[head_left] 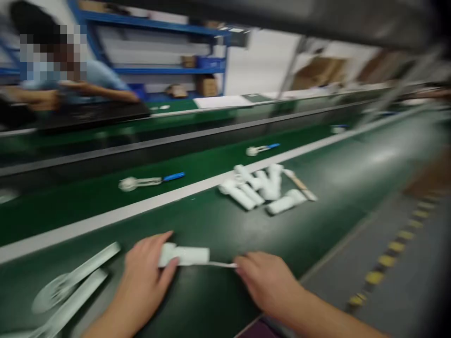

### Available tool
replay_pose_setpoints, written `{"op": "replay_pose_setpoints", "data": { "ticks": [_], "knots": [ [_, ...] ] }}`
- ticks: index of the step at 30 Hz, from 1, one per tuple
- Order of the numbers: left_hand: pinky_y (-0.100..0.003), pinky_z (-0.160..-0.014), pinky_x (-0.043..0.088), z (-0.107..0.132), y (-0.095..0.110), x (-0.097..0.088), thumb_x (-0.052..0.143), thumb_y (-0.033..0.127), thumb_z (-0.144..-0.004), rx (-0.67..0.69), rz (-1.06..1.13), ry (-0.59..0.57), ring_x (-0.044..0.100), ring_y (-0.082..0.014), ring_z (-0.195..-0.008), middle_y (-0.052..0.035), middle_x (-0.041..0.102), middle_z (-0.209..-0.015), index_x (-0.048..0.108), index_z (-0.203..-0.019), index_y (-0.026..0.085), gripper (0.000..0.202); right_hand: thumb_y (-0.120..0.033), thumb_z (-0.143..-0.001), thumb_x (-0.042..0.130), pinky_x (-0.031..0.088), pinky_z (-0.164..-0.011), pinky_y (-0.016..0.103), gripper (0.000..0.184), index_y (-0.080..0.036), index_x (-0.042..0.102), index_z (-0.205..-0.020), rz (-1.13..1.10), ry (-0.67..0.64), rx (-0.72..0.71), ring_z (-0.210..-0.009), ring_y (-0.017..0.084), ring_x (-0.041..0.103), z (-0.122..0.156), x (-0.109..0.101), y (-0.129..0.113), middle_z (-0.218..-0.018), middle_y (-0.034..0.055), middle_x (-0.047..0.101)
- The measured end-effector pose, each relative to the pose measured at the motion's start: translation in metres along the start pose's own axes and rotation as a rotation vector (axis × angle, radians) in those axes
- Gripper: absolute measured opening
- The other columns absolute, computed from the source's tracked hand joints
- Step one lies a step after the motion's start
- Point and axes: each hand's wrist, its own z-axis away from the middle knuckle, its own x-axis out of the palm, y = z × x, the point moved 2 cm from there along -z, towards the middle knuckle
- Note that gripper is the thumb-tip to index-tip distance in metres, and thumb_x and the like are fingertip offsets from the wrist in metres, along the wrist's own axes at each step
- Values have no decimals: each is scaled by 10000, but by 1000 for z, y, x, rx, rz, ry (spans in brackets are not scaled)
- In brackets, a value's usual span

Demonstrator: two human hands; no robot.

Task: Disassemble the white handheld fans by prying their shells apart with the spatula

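Note:
My left hand [150, 267] grips a pale plastic tubular piece [193, 255] between thumb and fingers, low over the green bench. From the right end of that piece runs a thin whitish strip [220, 265]; I cannot tell whether it is a wire or a narrow tool. Closed on the strip's other end is my right hand [266, 277]. To the left lie long pale plastic parts [75, 286], one with a round spoked head. A pile of similar pale tubular pieces [260, 185] sits beyond my hands, with a slim brush-like tool [299, 184] beside it.
Behind a white dividing strip [141, 203], a green conveyor belt [200, 164] carries pale parts with blue ends [172, 177]. Across the line sits a person in light blue [95, 77]. Blue shelving [155, 68] stands behind. Yellow-black floor tape [385, 261] runs at right.

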Motion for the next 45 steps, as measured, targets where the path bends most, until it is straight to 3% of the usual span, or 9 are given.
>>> {"op": "replay_pose_setpoints", "data": {
  "ticks": [2, 5, 11, 17, 19, 23, 28, 45],
  "knots": [
    [-538, -1029, 362, 17, -8, -11, 478, 421, -919, -60, -50, -34, 444, -303, -1216, -94, 540, -1253, 466, -1290, 253, 407, -196, -965, 378, 322, -603, 292, 192, -203, 569, -978, -48, 88, -25, -663, 167, 541, 0, 9, 4, -744, 13, 582],
    [-524, -1109, 277, 20, -2, -15, 439, 368, -935, -41, -35, -56, 393, -275, -1284, -73, 506, -1309, 429, -1308, 248, 392, -190, -976, 389, 297, -606, 297, 168, -191, 552, -1016, -25, 138, -111, -648, 160, 513, 9, 6, 3, -736, 5, 556],
    [-521, -1174, 190, 18, 2, -12, 388, 356, -952, 22, -11, -94, 316, -250, -1382, -63, 448, -1418, 322, -1397, 236, 466, -146, -962, 408, 254, -580, 314, 153, -180, 548, -1014, 81, 115, -160, -598, 156, 452, 9, -3, -1, -690, -5, 491],
    [-534, -1164, 219, 17, 2, -12, 325, 347, -973, 46, -41, -126, 239, -249, -1425, -85, 296, -1535, 147, -1484, 204, 560, -94, -934, 378, 199, -550, 336, 239, -188, 546, -1075, 154, 25, -257, -567, 167, 435, -2, -10, -8, -675, -1, 496],
    [-534, -1163, 226, 16, 4, -11, 326, 340, -972, 39, -58, -124, 230, -244, -1428, -87, 282, -1541, 138, -1487, 201, 565, -73, -916, 367, 193, -543, 334, 273, -196, 547, -1081, 156, -2, -286, -562, 168, 432, -4, -13, -8, -679, -1, 506],
    [-526, -1169, 226, 16, 4, -10, 335, 338, -971, 43, -73, -145, 226, -231, -1430, -85, 284, -1541, 144, -1488, 195, 570, -134, -952, 407, 228, -544, 318, 150, -182, 544, -991, 93, 62, -260, -567, 153, 437, -2, -15, 3, -673, -9, 503],
    [-514, -1176, 221, 16, 2, -9, 357, 362, -963, 50, -68, -124, 235, -235, -1427, -81, 288, -1539, 177, -1485, 190, 578, -143, -965, 419, 290, -582, 289, 126, -153, 538, -1008, 39, 90, -217, -614, 145, 462, 3, -7, 14, -717, 4, 526],
    [-494, -1189, 197, 16, 2, -8, 370, 353, -957, 56, -50, -97, 235, -227, -1427, -65, 289, -1540, 168, -1496, 186, 599, -134, -957, 440, 281, -583, 290, 134, -161, 550, -1028, 41, 97, -243, -591, 149, 418, 4, -3, 9, -700, 6, 503]
  ]
}}
